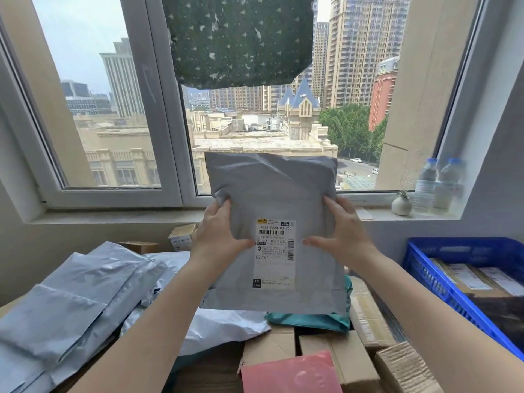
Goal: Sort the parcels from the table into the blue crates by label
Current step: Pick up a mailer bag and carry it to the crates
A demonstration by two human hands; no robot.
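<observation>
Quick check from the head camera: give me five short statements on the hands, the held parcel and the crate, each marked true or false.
1. Both hands, left hand and right hand, hold the grey parcel. True.
2. The parcel's label faces the camera. True.
3. The blue crate is empty. False: parcels lie in it.
4. The grey parcel lies flat on the table. False: it is held upright above the pile.
5. Two bottles stand on the windowsill. True.

A grey parcel (272,222) with white label (274,253); blue crate (442,282); teal bag (309,320); pink packet (289,375).
</observation>
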